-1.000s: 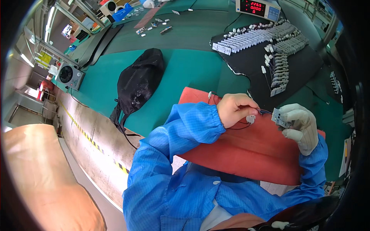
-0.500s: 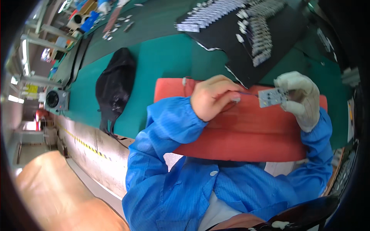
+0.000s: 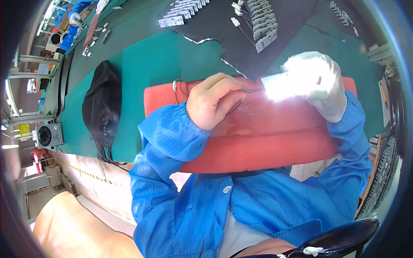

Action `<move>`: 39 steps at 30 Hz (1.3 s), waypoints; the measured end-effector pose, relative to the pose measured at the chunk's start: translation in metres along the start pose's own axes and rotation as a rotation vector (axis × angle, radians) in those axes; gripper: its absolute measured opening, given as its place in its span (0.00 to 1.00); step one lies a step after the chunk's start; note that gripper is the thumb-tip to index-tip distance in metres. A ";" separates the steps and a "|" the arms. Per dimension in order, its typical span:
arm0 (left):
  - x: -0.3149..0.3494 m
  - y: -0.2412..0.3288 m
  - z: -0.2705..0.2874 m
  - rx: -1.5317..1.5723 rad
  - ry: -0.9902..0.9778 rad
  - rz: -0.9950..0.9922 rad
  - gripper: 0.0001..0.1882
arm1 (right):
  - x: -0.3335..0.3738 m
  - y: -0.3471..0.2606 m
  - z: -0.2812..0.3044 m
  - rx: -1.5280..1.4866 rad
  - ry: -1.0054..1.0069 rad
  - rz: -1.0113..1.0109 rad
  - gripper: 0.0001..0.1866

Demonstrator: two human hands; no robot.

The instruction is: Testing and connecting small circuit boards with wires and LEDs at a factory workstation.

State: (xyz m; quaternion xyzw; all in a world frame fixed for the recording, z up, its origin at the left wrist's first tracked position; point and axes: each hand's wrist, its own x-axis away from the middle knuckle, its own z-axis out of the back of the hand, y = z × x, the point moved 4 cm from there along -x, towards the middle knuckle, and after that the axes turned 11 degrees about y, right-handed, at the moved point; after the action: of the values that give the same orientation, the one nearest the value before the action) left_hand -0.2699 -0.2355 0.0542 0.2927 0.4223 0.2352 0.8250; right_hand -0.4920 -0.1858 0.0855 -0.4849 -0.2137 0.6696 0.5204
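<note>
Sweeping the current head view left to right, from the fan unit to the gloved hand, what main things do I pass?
Grey fan unit → black mesh bag → bare left hand → glowing circuit board → white-gloved right hand.

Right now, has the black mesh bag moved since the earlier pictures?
No: judged against the green mat, the black mesh bag keeps its place; only the view shifted.
</note>
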 end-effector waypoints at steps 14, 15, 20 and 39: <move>-0.002 -0.006 0.006 -0.086 0.080 -0.061 0.09 | 0.012 0.061 -0.010 -0.279 -0.023 -0.641 0.18; -0.002 -0.005 0.005 -0.083 0.074 -0.057 0.09 | 0.011 0.061 -0.010 -0.265 -0.027 -0.603 0.17; -0.001 -0.004 0.006 -0.092 0.044 -0.026 0.10 | 0.005 0.044 -0.014 -0.241 -0.003 -0.575 0.16; -0.010 -0.006 0.004 -0.117 -0.046 0.001 0.11 | -0.002 0.042 -0.005 -0.250 0.000 -0.479 0.24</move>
State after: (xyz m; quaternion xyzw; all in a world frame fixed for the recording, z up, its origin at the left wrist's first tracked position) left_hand -0.2707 -0.2472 0.0573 0.2494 0.3884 0.2531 0.8502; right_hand -0.5079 -0.2040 0.0510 -0.4810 -0.4032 0.4959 0.6001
